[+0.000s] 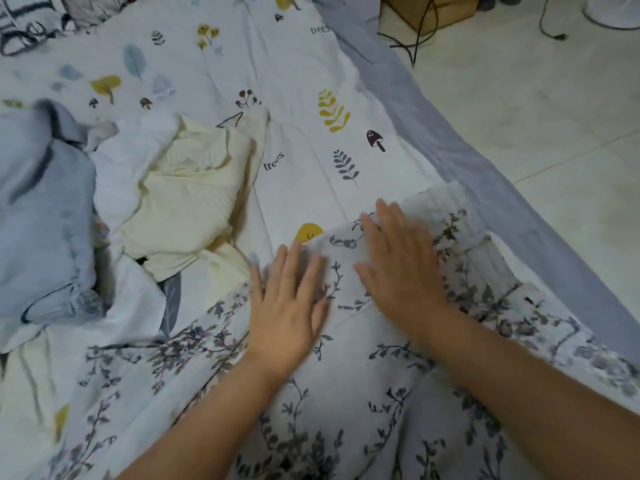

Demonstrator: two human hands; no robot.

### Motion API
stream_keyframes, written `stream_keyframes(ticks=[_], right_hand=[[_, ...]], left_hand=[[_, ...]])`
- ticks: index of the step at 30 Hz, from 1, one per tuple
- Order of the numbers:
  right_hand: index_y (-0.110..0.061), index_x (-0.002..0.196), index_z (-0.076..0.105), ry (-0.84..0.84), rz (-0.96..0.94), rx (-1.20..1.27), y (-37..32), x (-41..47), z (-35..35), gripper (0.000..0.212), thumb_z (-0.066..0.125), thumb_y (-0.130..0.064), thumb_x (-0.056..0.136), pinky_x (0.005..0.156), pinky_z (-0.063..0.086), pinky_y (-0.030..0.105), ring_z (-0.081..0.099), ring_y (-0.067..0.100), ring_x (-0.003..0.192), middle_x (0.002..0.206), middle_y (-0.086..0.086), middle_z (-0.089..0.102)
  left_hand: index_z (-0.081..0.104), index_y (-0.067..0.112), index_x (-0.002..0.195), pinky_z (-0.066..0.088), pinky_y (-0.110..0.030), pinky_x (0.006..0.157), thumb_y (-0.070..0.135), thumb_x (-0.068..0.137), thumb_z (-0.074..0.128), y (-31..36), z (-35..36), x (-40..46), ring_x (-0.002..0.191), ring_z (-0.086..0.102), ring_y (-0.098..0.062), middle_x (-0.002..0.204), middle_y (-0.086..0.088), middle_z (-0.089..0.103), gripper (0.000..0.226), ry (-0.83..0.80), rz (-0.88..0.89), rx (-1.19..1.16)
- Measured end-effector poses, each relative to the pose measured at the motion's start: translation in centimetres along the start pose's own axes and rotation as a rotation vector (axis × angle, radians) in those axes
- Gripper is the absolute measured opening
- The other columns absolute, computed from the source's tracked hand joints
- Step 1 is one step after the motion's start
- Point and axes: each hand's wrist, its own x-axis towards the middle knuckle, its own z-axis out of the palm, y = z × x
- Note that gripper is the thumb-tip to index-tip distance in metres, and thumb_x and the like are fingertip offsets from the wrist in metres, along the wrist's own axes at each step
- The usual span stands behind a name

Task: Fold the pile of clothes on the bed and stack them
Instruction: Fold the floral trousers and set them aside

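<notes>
Bedsheet (298, 140) w/ printed leaves, mushrooms and the word "trees" filled most of our view, a grey-blue border running along its right edge, pale floor tiles (519, 109) beyond. Far left we had a light blue garment (45, 216) bunched up, w/ a white piece (128, 168) just beside it and a cream ribbed top (187, 199) crumpled against that, all still unfolded in the pile. Moving right, our left hand (289, 303) lay flat, palm down, fingers straight and slightly apart, pressing the floral garment (346, 393) spread on the bed in front of us. Right next to it our right hand (398, 268) was flat on the same floral cloth near its top edge, fingers straight and a bit spread, somewhat blurred. Top right, a cardboard box (433, 8) and black cables (415, 39) sat on the floor.
</notes>
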Motion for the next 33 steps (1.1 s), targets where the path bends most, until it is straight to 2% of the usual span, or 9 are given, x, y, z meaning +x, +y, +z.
stream_keyframes(ticks=[3,6,9,11,15,18,22,26,33], right_hand=[[-0.020,0.150,0.010,-0.424,-0.077,-0.154,0.6,-2.6,2.3,0.072,0.036,-0.055,0.093,0.115,0.002,0.049,0.003,0.023,0.146,0.159,0.003,0.004],[-0.025,0.147,-0.015,-0.496,0.074,-0.211,2.7,-2.9,3.0,0.069,0.014,-0.059,0.095,0.115,-0.010,0.040,-0.012,0.018,0.145,0.157,-0.002,-0.016],[-0.023,0.150,-0.009,-0.518,0.170,-0.218,1.8,-2.6,2.2,0.066,0.018,-0.053,0.097,0.116,-0.005,0.041,-0.009,0.023,0.145,0.158,0.005,-0.012],[-0.019,0.150,0.006,-0.532,0.246,-0.190,0.4,-2.2,1.1,0.059,0.027,-0.042,0.100,0.116,0.005,0.045,0.003,0.027,0.145,0.158,0.009,0.003],[-0.012,0.132,0.043,-0.426,0.184,-0.089,-2.5,-2.6,-1.1,0.037,0.038,-0.019,0.096,0.101,0.036,0.036,0.041,0.026,0.122,0.136,0.011,0.044],[-0.016,0.123,0.051,-0.421,0.007,0.061,-6.3,-3.8,-2.9,0.031,0.040,-0.017,0.095,0.091,0.042,0.032,0.049,0.022,0.108,0.120,0.005,0.055],[-0.018,0.114,0.054,-0.437,-0.169,0.140,-11.7,-5.5,-4.7,0.024,0.040,-0.015,0.095,0.077,0.039,0.027,0.051,0.019,0.096,0.108,0.002,0.059],[-0.014,0.113,0.054,-0.508,-0.237,0.148,-16.9,-6.8,-5.4,0.024,0.040,-0.010,0.094,0.082,0.039,0.031,0.050,0.023,0.102,0.112,0.007,0.058],[-0.015,0.113,0.051,-0.563,-0.318,0.096,-26.7,-9.7,-3.3,0.028,0.045,-0.005,0.088,0.079,0.039,0.031,0.047,0.023,0.105,0.113,0.007,0.054]], left_hand=[[-0.013,0.036,0.142,-0.022,-0.038,0.111,0.057,0.092,0.005,-1.8,1.9,-1.5,0.143,-0.016,-0.021,0.155,0.005,-0.013,0.057,-0.322,0.041,0.020],[-0.024,0.040,0.135,-0.026,-0.032,0.107,0.055,0.096,0.013,-3.1,2.9,-1.1,0.136,-0.029,-0.012,0.147,0.013,-0.026,0.056,-0.335,0.027,0.011],[-0.008,0.033,0.147,-0.019,-0.037,0.110,0.051,0.097,0.020,-2.4,1.8,-0.8,0.140,-0.021,-0.011,0.155,0.010,-0.013,0.060,-0.351,0.007,-0.008],[0.025,0.025,0.146,-0.004,-0.042,0.116,0.042,0.096,0.031,-1.8,0.1,-0.8,0.145,0.004,-0.017,0.157,0.002,0.013,0.053,-0.306,-0.042,-0.032],[0.058,0.016,0.115,0.032,-0.032,0.090,0.025,0.090,0.040,-0.9,-4.4,-1.8,0.109,0.049,-0.025,0.116,-0.006,0.057,0.032,-0.172,-0.069,-0.150],[0.062,0.011,0.103,0.039,-0.033,0.075,0.018,0.089,0.042,-1.2,-7.2,-3.7,0.090,0.057,-0.029,0.098,-0.010,0.063,0.025,-0.152,-0.089,-0.268],[0.062,0.012,0.105,0.044,-0.033,0.074,0.019,0.093,0.041,-2.8,-9.2,-7.6,0.087,0.059,-0.024,0.098,-0.006,0.064,0.025,-0.178,-0.136,-0.326],[0.059,0.012,0.096,0.035,-0.029,0.066,0.019,0.092,0.041,-6.1,-10.3,-12.7,0.085,0.057,-0.024,0.093,-0.005,0.061,0.020,-0.195,-0.206,-0.289],[0.057,0.019,0.121,0.042,-0.029,0.085,0.028,0.089,0.047,-14.5,-9.6,-22.5,0.107,0.051,-0.023,0.120,-0.002,0.054,0.034,-0.222,-0.396,-0.150]])
